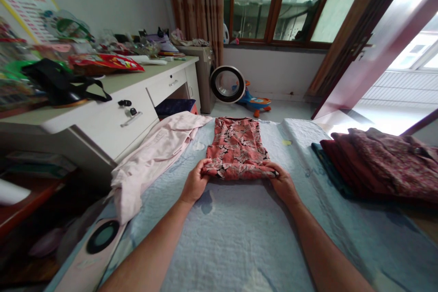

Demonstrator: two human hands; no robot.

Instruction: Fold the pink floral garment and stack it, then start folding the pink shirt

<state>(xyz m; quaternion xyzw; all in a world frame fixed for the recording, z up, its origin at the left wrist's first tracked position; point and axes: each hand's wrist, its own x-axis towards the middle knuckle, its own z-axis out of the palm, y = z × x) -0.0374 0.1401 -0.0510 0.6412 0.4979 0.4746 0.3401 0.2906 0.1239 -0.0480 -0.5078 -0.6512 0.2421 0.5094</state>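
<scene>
A red garment point(237, 139) with a black and cream leaf print lies partly folded on the bed, its near edge turned up. My left hand point(196, 181) pinches the left end of that near edge, the thumb on top. On the opposite end, my right hand point(283, 183) grips the cloth in the same manner. The fingers underneath are hidden by the fabric. Left of the garment, a pale pink piece of clothing point(160, 148) is spread along the bed's edge.
A stack of folded clothes point(383, 159) sits on the right of the blue quilted bed cover point(236, 228). A white desk point(133, 96) loaded with clutter runs along the left. Beyond the bed are a washing machine with its round door point(227, 84) open and a blue-orange ride-on toy point(257, 101).
</scene>
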